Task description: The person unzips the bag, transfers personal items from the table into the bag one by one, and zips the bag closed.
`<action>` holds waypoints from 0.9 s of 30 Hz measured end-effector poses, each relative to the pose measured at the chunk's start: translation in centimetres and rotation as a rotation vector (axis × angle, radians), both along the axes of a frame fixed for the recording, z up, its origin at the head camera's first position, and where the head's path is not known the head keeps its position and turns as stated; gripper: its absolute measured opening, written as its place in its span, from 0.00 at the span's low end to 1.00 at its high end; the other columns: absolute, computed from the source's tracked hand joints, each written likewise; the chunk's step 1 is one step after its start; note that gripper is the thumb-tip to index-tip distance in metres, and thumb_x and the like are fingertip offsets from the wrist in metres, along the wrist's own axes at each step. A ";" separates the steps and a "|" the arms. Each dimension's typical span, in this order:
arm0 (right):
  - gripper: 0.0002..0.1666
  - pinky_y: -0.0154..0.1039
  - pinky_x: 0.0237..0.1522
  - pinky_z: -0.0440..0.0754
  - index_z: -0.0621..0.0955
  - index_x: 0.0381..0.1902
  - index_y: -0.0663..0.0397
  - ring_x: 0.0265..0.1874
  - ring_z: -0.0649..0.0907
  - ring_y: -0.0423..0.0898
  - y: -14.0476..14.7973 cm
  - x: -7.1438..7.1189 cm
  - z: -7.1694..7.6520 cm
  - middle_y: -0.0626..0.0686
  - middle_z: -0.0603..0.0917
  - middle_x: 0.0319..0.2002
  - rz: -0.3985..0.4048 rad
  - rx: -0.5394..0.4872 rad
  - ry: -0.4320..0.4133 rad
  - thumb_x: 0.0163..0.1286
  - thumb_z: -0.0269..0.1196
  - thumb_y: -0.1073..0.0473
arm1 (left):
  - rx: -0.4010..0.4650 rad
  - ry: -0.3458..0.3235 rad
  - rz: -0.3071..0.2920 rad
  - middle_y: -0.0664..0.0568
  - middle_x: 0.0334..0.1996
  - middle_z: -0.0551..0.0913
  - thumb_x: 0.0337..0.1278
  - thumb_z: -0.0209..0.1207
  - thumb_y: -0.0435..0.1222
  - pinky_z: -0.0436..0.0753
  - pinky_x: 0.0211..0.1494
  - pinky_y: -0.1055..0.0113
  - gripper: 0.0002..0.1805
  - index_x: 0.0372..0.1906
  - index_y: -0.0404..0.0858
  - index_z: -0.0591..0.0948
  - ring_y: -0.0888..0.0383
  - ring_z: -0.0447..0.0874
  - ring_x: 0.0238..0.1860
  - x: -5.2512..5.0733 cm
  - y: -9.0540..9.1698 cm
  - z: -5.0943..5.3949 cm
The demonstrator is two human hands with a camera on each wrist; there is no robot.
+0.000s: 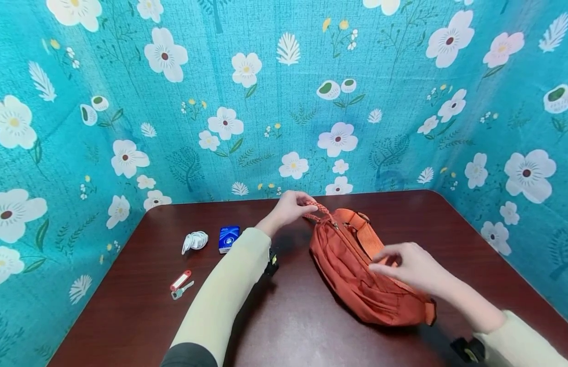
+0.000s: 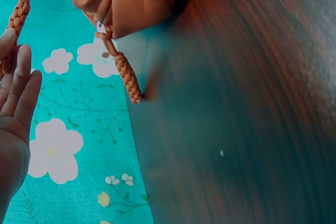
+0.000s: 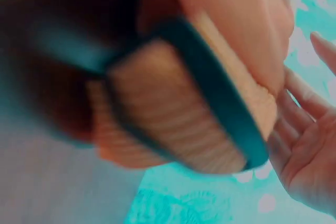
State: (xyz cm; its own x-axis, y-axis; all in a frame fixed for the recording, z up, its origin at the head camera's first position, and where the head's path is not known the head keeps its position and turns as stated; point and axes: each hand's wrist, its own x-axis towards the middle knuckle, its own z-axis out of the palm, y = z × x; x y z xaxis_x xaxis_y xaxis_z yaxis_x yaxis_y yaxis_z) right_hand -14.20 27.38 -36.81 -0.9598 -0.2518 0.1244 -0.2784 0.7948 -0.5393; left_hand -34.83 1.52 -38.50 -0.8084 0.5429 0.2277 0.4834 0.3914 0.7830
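1. The left hand (image 1: 292,206) is at the far end of the bag (image 1: 353,275), its thumb and fingers closed in a pinch on a braided cord (image 1: 319,206). The cord joins the bag by the zip, so this grip probably gives a handle on that end without squeezing the cloth.
2. The right hand (image 1: 412,265) is over the bag's right side, fingers loosely bent, with a gap between thumb and forefinger. The right wrist view shows its fingers passing behind the bag, thumb well apart; whether they press on it I cannot tell. It seems placed to steady or guide that side.
3. The bag itself rests on the desk (image 1: 288,326), slanting between the two hands, which likely suits working it from both ends.
4. Along the bag's right upper side runs an orange strap (image 1: 370,239), near the right hand. A second cord (image 2: 127,77) hangs free from the bag.
5. Well to the left of the bag lie a blue packet (image 1: 229,239), a white coiled cable (image 1: 195,241) and, nearer the person, a key (image 1: 182,290) with a red tag (image 1: 180,280), set apart perhaps for easy picking.
6. Beyond the bag hangs a flowered cloth (image 1: 265,102).
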 end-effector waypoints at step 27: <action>0.09 0.37 0.23 0.73 0.82 0.21 0.53 0.20 0.74 0.40 -2.6 -5.7 -0.1 0.43 0.79 0.19 -0.019 0.040 0.023 0.58 0.71 0.63 | 0.090 0.047 0.316 0.49 0.26 0.85 0.59 0.66 0.37 0.79 0.39 0.65 0.06 0.37 0.38 0.86 0.60 0.82 0.25 -1.8 0.9 -1.3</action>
